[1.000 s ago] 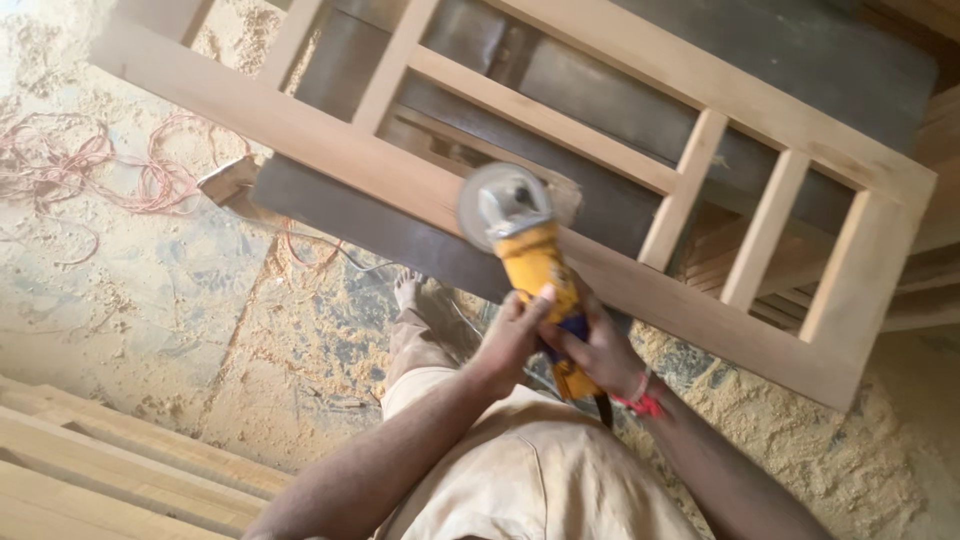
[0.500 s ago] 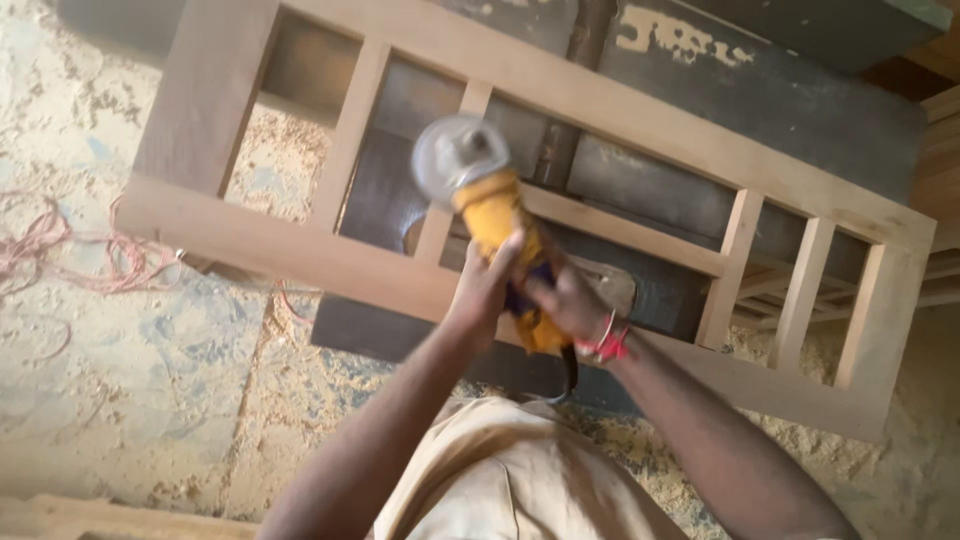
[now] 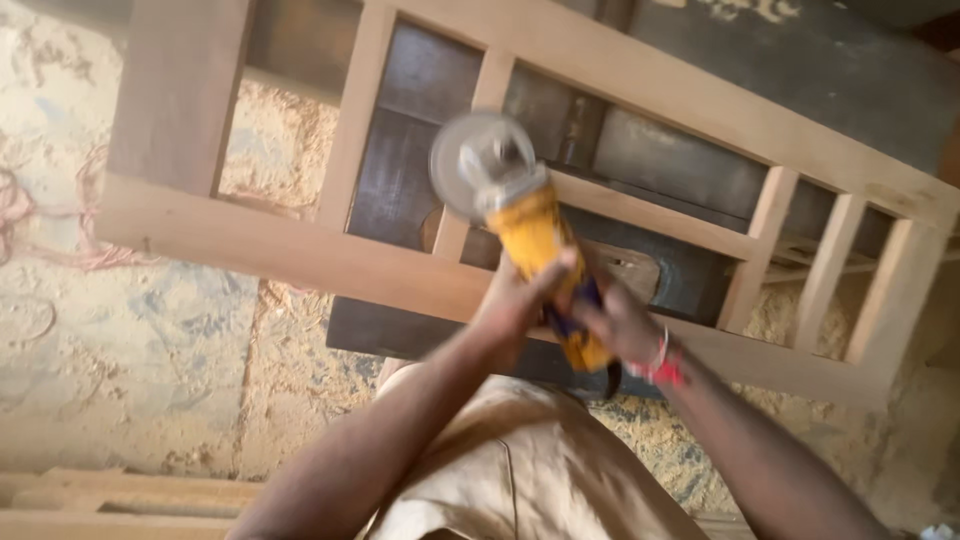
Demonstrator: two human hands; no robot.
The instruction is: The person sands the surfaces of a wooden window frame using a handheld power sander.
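Left hand (image 3: 520, 300) and right hand (image 3: 615, 320) both clench the yellow grinder (image 3: 535, 245), whose disc (image 3: 475, 165) has shifted from the frame's (image 3: 300, 255) near rail up onto an inner slat.

- Left hand (image 3: 520, 300): closed in a full grip, thumb raised forward, forearm bare and extended up from lower left.
- Right hand (image 3: 620, 322): closed just beside the left, fingers wrapped; red band at the wrist; forearm bare, entering from lower right.
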